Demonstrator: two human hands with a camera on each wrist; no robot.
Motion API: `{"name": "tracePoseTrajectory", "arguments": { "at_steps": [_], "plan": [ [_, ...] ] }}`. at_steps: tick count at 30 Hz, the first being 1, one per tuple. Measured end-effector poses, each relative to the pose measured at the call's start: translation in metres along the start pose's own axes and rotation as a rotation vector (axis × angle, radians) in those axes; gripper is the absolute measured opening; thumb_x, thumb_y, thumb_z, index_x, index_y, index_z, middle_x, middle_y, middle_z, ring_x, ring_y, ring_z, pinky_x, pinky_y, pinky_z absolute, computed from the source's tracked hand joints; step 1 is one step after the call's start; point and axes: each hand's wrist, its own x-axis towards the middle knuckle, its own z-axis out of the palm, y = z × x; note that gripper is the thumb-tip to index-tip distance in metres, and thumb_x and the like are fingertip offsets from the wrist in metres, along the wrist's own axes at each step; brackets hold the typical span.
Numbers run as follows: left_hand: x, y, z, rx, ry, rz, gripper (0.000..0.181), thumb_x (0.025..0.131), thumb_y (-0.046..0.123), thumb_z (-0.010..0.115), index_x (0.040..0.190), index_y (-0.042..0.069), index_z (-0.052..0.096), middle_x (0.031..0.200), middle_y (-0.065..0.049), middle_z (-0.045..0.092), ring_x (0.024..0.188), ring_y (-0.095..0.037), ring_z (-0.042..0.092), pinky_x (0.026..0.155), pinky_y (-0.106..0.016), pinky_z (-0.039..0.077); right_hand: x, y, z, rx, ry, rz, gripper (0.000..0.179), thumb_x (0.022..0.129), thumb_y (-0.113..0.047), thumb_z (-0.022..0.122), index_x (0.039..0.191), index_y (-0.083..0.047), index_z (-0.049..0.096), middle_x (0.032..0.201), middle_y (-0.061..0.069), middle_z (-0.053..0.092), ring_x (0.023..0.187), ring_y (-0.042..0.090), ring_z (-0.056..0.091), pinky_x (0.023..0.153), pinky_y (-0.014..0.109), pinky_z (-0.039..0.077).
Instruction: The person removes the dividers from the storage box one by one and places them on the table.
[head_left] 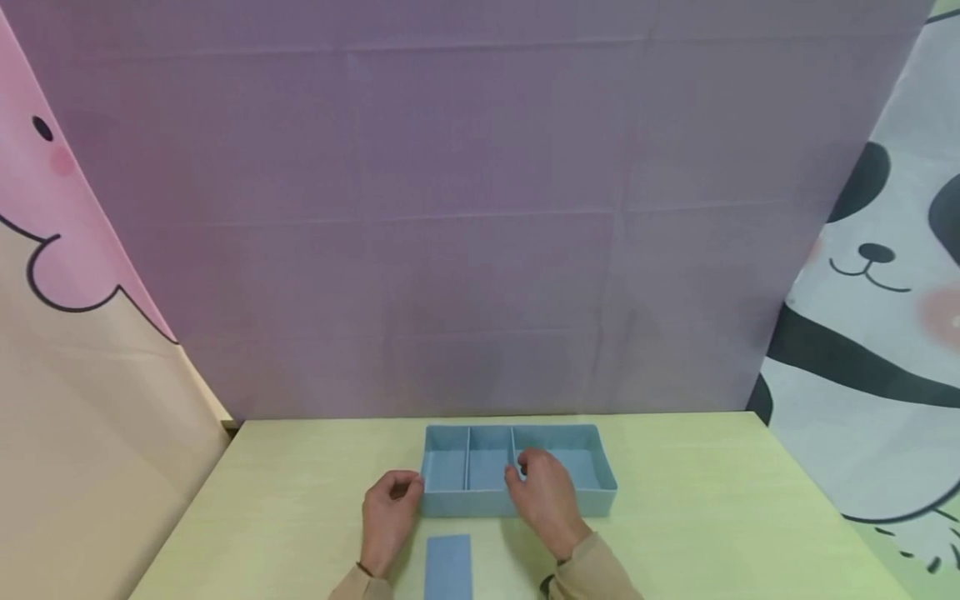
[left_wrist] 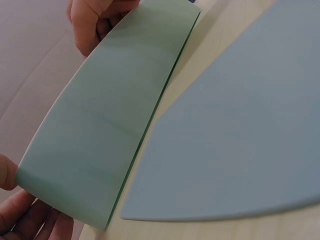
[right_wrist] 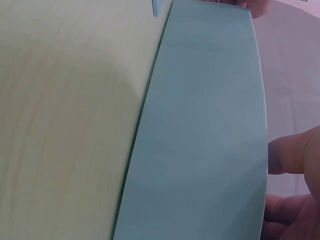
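A blue-green rectangular box point(head_left: 446, 502) stands on the table, with two dividers splitting it into three compartments. At its left front corner is my left hand point(head_left: 389, 512), its thumb and bent fingers against the end of the box. Over the box, my right hand point(head_left: 546, 496) has its bent fingertips near the right divider point(head_left: 513, 446). Whether they pinch the divider is hidden. In the left wrist view, the box's long front wall point(left_wrist: 105, 100) lies between both hands. From the right wrist view, my right thumb and fingers reach behind that wall point(right_wrist: 205, 110).
A flat blue rectangular piece point(head_left: 448, 567) lies on the pale table point(head_left: 697, 508), in front of the box and between my forearms. Behind the table hangs a purple cloth point(head_left: 480, 250). Printed cartoon curtains hang on the left point(head_left: 82, 400) and right point(head_left: 862, 450).
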Motion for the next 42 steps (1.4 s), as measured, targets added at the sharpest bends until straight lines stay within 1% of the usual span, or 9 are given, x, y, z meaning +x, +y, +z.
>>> {"name": "tracePoseTrajectory", "arguments": {
  "at_steps": [4,9,14,21,26,28,33,38,42],
  "plan": [
    [0.0,-0.001,0.001,-0.012,0.002,-0.001,0.008,0.087,0.009,0.066,0.091,0.003,0.069,0.088,-0.006,0.068,0.082,-0.017,0.062,0.075,-0.032,0.05,0.003,-0.001,0.0,-0.022,-0.017,0.022,0.02,0.083,-0.02,0.067,0.085,0.0,0.068,0.077,0.007,0.065,0.071,0.024,0.061,0.063,0.04,0.049],
    [0.0,-0.001,0.002,-0.021,-0.003,0.008,0.008,0.087,0.009,0.066,0.091,0.003,0.069,0.087,-0.006,0.067,0.081,-0.017,0.062,0.074,-0.032,0.05,0.008,-0.001,0.0,-0.044,-0.035,0.056,0.02,0.084,-0.022,0.066,0.079,-0.003,0.067,0.072,0.005,0.063,0.066,0.022,0.059,0.058,0.039,0.046],
    [0.001,-0.001,0.002,-0.02,-0.005,0.013,0.008,0.087,0.009,0.065,0.091,0.003,0.069,0.087,-0.006,0.067,0.081,-0.017,0.062,0.075,-0.033,0.05,0.012,-0.001,0.0,-0.049,-0.032,0.078,0.019,0.085,-0.022,0.067,0.074,-0.006,0.065,0.071,0.006,0.063,0.063,0.023,0.058,0.054,0.04,0.045],
    [0.001,-0.001,0.001,-0.025,0.008,0.016,0.007,0.086,0.009,0.066,0.09,0.004,0.07,0.086,-0.005,0.067,0.081,-0.016,0.062,0.074,-0.03,0.049,0.015,-0.002,0.0,-0.082,-0.032,0.113,0.02,0.084,-0.026,0.067,0.073,-0.009,0.064,0.072,0.005,0.064,0.063,0.024,0.059,0.052,0.041,0.044],
    [0.0,0.0,0.001,-0.009,0.005,0.011,0.008,0.086,0.009,0.066,0.091,0.004,0.069,0.088,-0.006,0.067,0.082,-0.017,0.062,0.076,-0.033,0.049,0.017,-0.002,0.001,-0.101,-0.043,0.144,0.029,0.086,-0.03,0.065,0.063,-0.014,0.058,0.063,0.001,0.057,0.054,0.019,0.052,0.047,0.038,0.039],
    [-0.001,0.0,0.0,0.0,0.003,0.012,0.008,0.086,0.009,0.066,0.091,0.003,0.069,0.088,-0.006,0.067,0.082,-0.017,0.062,0.076,-0.034,0.049,0.018,-0.003,0.002,-0.098,-0.055,0.155,0.036,0.087,-0.031,0.065,0.057,-0.015,0.053,0.057,-0.001,0.051,0.049,0.017,0.046,0.044,0.036,0.035],
    [-0.001,-0.001,0.0,0.001,0.006,0.015,0.007,0.086,0.008,0.066,0.09,0.003,0.069,0.086,-0.006,0.067,0.081,-0.017,0.061,0.075,-0.033,0.049,0.018,-0.003,0.005,-0.098,-0.059,0.162,0.044,0.087,-0.03,0.065,0.049,-0.017,0.045,0.048,-0.004,0.042,0.045,0.015,0.038,0.043,0.033,0.029],
    [-0.001,-0.003,0.0,-0.007,0.009,0.018,0.006,0.086,0.007,0.066,0.089,0.003,0.069,0.086,-0.006,0.067,0.08,-0.017,0.061,0.074,-0.032,0.049,0.018,-0.002,0.006,-0.108,-0.051,0.159,0.042,0.086,-0.029,0.066,0.05,-0.018,0.048,0.049,-0.004,0.044,0.046,0.015,0.041,0.044,0.033,0.031],
    [0.0,-0.003,0.0,-0.013,0.013,0.021,0.006,0.086,0.007,0.066,0.089,0.003,0.069,0.085,-0.006,0.067,0.079,-0.016,0.062,0.074,-0.031,0.049,0.019,-0.002,0.008,-0.119,-0.046,0.16,0.042,0.086,-0.028,0.065,0.049,-0.018,0.047,0.049,-0.003,0.043,0.046,0.015,0.04,0.043,0.033,0.03]
  ]
}}
